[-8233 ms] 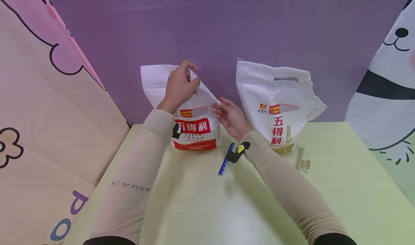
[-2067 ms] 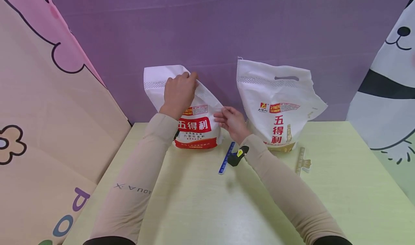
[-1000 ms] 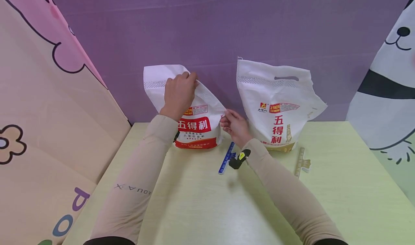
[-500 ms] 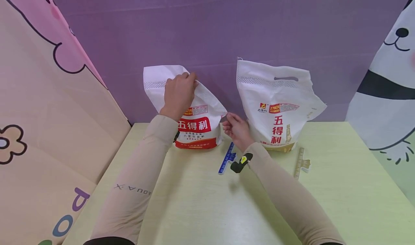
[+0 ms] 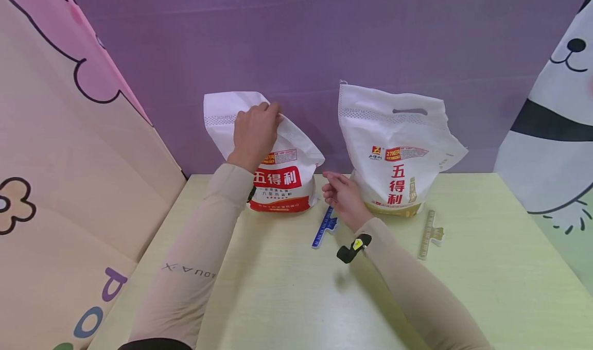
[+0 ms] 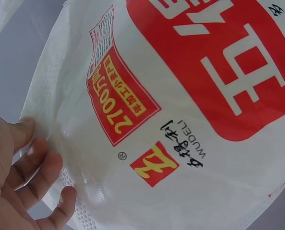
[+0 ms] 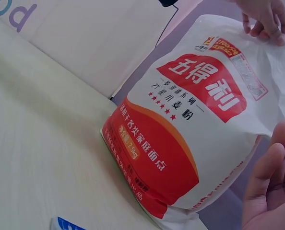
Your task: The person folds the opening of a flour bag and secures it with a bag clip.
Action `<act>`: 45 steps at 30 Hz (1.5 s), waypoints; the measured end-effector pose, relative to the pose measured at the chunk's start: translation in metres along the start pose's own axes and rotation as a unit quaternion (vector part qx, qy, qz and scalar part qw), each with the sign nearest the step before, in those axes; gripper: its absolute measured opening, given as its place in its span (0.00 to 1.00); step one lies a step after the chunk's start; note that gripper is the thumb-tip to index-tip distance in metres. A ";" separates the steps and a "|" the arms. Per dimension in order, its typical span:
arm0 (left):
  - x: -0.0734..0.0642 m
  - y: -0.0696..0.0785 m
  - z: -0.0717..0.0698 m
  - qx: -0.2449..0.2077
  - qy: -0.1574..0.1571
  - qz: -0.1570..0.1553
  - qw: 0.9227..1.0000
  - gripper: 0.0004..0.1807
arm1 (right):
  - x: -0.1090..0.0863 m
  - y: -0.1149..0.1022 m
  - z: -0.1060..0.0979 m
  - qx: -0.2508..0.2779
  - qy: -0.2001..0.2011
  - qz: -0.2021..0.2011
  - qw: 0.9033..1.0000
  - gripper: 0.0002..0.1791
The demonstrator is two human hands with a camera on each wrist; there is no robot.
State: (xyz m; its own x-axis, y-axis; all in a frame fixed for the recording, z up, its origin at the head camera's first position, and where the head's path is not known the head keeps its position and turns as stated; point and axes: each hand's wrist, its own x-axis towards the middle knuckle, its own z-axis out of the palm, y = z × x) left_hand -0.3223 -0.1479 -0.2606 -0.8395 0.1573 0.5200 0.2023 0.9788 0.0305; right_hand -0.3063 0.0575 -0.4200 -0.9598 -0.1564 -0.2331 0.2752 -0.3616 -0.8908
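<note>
Wall, purple, backs a pale table with a gold-printed bag and, to its left, a red-printed bag, top gripped by the left hand. Right hand, loosely curled nearby, seems to hold nothing. 1 blue clip lies below.

Soft even light, faint shadows, tabletop glare

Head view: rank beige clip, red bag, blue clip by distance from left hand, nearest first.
1. Red bag: left side, gripped near its top by the left hand.
2. Blue clip: middle of the table, just right of that bag.
3. Beige clip: farther right.
</note>
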 end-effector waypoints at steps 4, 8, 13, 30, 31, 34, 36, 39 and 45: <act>-0.001 -0.001 -0.002 -0.003 0.003 -0.001 1.000 0.15 | -0.009 0.001 -0.005 -0.008 -0.008 -0.005 1.000 0.18; -0.001 -0.001 -0.003 -0.010 0.004 -0.002 1.000 0.15 | -0.019 0.005 -0.014 -0.028 -0.012 -0.007 1.000 0.16; -0.001 -0.002 -0.003 -0.021 0.005 -0.003 1.000 0.14 | -0.030 0.015 -0.026 -0.036 -0.003 0.005 0.999 0.17; -0.001 -0.001 -0.002 -0.032 0.001 -0.006 0.999 0.14 | -0.031 0.033 -0.049 -0.424 -0.010 0.005 0.906 0.11; -0.001 -0.001 -0.002 -0.033 0.001 -0.006 0.999 0.14 | -0.030 0.034 -0.049 -0.435 -0.009 0.007 0.901 0.12; -0.001 -0.001 -0.001 -0.036 0.004 -0.004 0.999 0.13 | -0.030 0.037 -0.051 -0.449 -0.013 0.010 0.893 0.14; 0.000 -0.002 -0.001 -0.036 0.005 -0.003 0.999 0.13 | -0.029 0.040 -0.053 -0.455 -0.013 0.007 0.891 0.15; 0.000 -0.002 0.000 -0.035 0.004 -0.004 0.999 0.12 | -0.029 0.043 -0.054 -0.457 -0.014 0.001 0.890 0.16; -0.001 -0.002 0.000 -0.034 0.005 -0.004 0.999 0.12 | -0.026 0.050 -0.055 -0.462 -0.003 -0.003 0.887 0.15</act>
State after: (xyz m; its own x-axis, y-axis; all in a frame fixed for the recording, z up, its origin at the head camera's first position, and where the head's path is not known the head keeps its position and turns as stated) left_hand -0.3218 -0.1500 -0.2611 -0.8365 0.1489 0.5274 0.2304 0.9688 0.0918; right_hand -0.2702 0.0943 -0.4798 -0.9600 -0.1639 -0.2271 0.1042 0.5436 -0.8328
